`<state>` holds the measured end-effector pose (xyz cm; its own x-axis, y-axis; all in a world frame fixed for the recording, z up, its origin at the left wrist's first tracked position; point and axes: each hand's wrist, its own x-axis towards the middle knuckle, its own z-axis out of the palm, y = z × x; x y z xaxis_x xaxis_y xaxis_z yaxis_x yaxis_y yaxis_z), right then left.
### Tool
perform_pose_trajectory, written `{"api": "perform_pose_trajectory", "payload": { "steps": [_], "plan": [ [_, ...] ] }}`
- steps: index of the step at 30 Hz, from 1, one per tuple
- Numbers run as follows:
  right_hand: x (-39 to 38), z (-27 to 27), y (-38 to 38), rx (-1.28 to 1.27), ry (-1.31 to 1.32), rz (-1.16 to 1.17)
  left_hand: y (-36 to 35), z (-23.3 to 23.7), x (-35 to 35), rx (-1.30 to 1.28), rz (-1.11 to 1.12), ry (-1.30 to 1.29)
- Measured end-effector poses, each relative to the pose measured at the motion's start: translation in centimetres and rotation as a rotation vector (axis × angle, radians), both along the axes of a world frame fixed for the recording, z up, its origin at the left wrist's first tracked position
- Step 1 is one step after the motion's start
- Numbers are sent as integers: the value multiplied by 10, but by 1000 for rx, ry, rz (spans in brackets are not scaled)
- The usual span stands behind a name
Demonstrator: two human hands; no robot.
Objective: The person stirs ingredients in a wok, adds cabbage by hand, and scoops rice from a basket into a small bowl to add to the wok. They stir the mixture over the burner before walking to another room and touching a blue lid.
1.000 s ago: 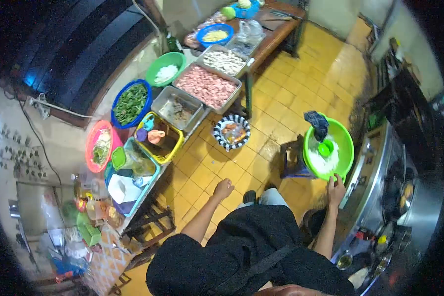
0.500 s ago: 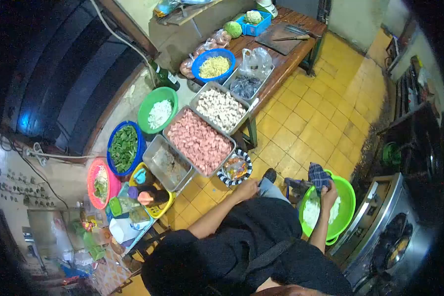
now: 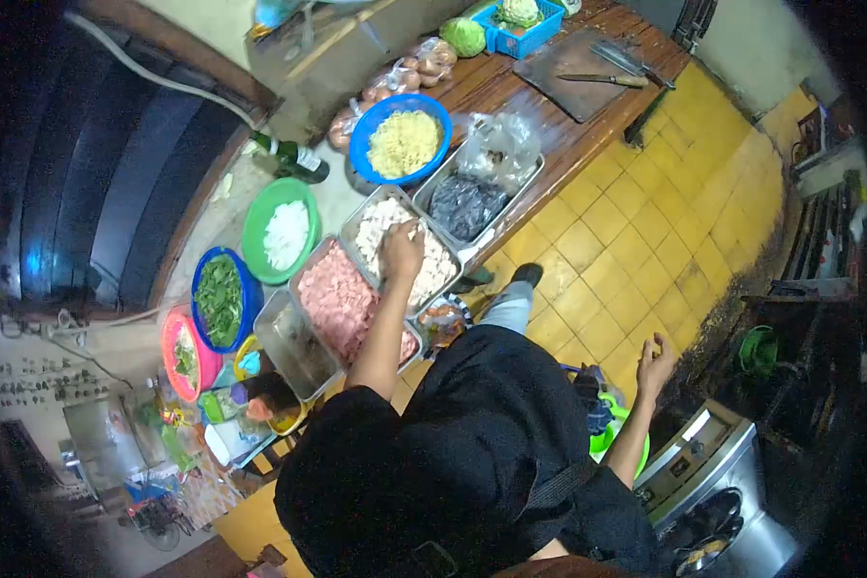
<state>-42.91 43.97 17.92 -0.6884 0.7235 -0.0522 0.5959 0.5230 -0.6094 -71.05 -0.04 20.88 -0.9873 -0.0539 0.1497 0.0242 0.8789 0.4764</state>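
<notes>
My left hand (image 3: 402,252) reaches into the metal tray of white chunks (image 3: 433,267), its fingers down among the pieces; what they grip is hidden. Beside it lies the tray of pink meat pieces (image 3: 335,291), under my left forearm. My right hand (image 3: 657,364) is raised over the yellow floor tiles with its fingers apart and curled slightly, holding nothing. Below it, the green basin (image 3: 636,438) is partly hidden by my arm and body, with a dark checked cloth (image 3: 599,415) at its edge.
Around the trays stand a blue bowl of noodles (image 3: 442,146), a green bowl (image 3: 253,231), a blue bowl of greens (image 3: 199,318), a pink basket (image 3: 171,368) and a green bottle (image 3: 294,159). A knife (image 3: 602,80) lies on a board. A stove (image 3: 742,482) stands lower right.
My left hand has moved from near my lap up into the tray of white chunks. My right hand has let go of the checked cloth and risen away from the green basin. The view has shifted.
</notes>
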Motion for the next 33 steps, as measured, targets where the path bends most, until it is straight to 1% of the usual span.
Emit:
{"api": "perform_pose_trajectory", "payload": {
  "steps": [1,3,4,5,6,7,8,10,11,13,14,15,16,17,18,19,20,21,22,23,24,26,28,30,31,32,33],
  "plan": [
    [-6,-5,2,2,-8,-11,4,1,-4,-53,10,-13],
    [-16,-10,5,69,-3,69,-3,-9,-13,-69,-22,-16],
    [-21,-9,10,112,0,92,1,-4,-16,-91,-8,-44],
    [-24,-9,14,136,4,40,-14,-17,-17,-62,-67,-28],
    [-29,-10,16,75,-67,10,-21,-23,-20,-19,-110,91],
    [-39,-11,23,11,-128,-19,-16,3,-22,-103,-50,-29],
    [-50,-12,33,29,-104,-67,-48,-27,-33,-279,-247,170],
    [-72,-14,52,-98,-95,-59,-21,28,-51,-305,-26,36],
    [-82,-19,61,-72,-73,-97,-6,58,-60,-323,81,-35],
    [-102,-10,74,-89,-103,-112,34,93,-93,-102,-23,-39],
    [-118,-9,85,-101,-119,-105,57,106,-113,124,-106,-36],
    [-125,-20,97,-28,-113,-61,86,117,-129,377,-142,-141],
    [-136,-20,106,-29,-99,-73,131,137,-143,539,-184,-165],
    [-147,-18,114,-78,-78,-87,163,138,-161,704,-309,-219],
    [-157,-17,123,-124,-58,-98,220,180,-164,898,-326,-363],
    [-163,-18,131,-145,-39,-127,256,186,-177,828,-456,-396],
    [-164,-30,146,-143,-33,-128,298,201,-184,901,-517,-490],
    [-165,-46,159,-154,-29,-163,342,220,-184,1034,-587,-567],
    [-163,-61,172,-167,-26,-191,381,230,-185,1257,-731,-686],
    [-159,-74,184,-113,-33,-225,417,238,-187,1475,-875,-806],
    [-150,-86,196,-56,-39,-265,449,246,-190,1539,-1119,-870],
    [-112,-138,228,-434,-86,-446,519,278,-195,1607,-1403,-1124],
    [-96,-126,250,-311,-395,-466,607,297,-196,1731,-1849,-1222],
    [-44,-190,272,-219,-429,-393,678,318,-194,1767,-2107,-1266],
    [-44,-185,289,-215,-431,-417,696,326,-192,1703,-2060,-1350],
    [-45,-179,310,-283,-414,-511,716,331,-191,1632,-2012,-1421],
    [-46,-171,330,-354,-395,-601,742,324,-186,1846,-2086,-1400]
  ]
}}
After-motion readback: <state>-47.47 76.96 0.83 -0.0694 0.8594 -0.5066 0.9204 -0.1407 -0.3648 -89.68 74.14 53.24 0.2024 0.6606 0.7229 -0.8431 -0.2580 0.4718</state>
